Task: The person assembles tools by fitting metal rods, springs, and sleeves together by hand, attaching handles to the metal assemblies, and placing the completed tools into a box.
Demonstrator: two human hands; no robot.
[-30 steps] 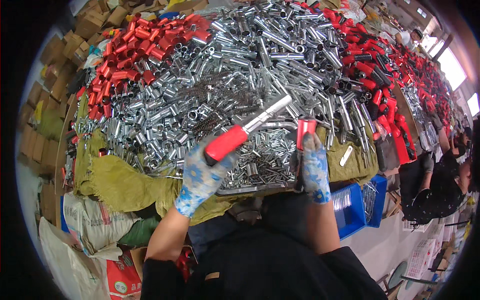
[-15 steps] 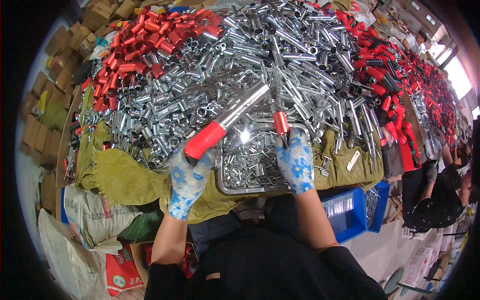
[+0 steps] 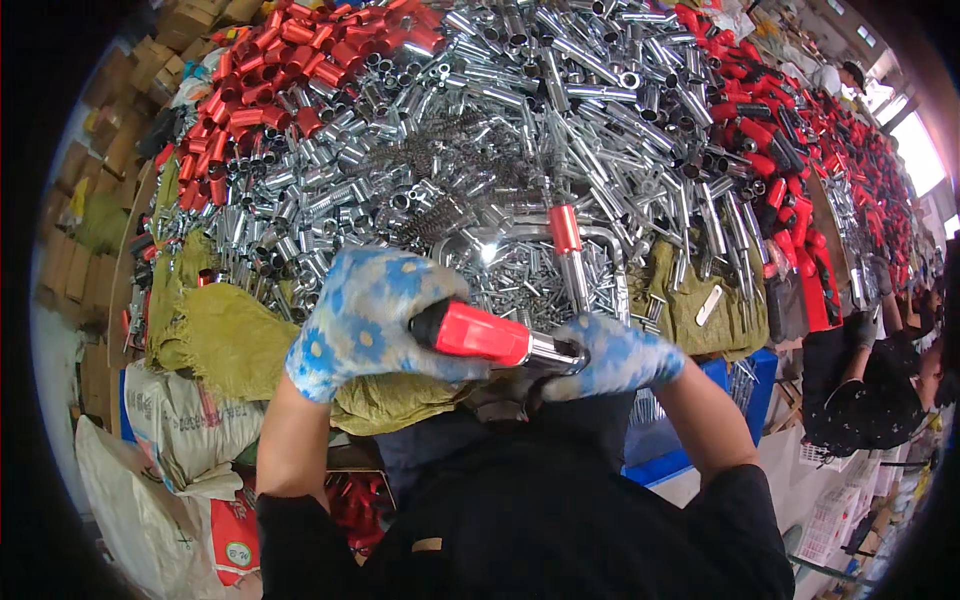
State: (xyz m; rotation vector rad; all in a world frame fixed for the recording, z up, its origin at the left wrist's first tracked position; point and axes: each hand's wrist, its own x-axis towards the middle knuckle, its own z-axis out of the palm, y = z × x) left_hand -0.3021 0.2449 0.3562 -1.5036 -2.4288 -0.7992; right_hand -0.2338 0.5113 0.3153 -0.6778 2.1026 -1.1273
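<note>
My left hand [image 3: 365, 325], in a white glove with blue flowers, is closed around the red handle [image 3: 480, 335] of a chrome-shafted tool. The handle's black end faces left and the short visible chrome shaft [image 3: 552, 350] points right. My right hand [image 3: 620, 357], gloved alike, is closed at the shaft's end, fingers under it. A slim chrome rod with a red sleeve [image 3: 565, 230] rises from the right hand over a metal tray [image 3: 620, 262] of small screws and pins. Its lower end is hidden by the glove.
Chrome tubes and rods [image 3: 600, 110] heap across the table, with red sleeves [image 3: 300, 60] at far left and red-black handles [image 3: 760, 140] at right. Springs [image 3: 440, 215] lie mid-pile. Blue bins [image 3: 745, 400] stand below the right edge. A co-worker's arm [image 3: 860, 365] shows at far right.
My left hand has come nearer and turned the red-handled tool from pointing up-right to pointing right. My right hand has drawn closer to me and meets its chrome end.
</note>
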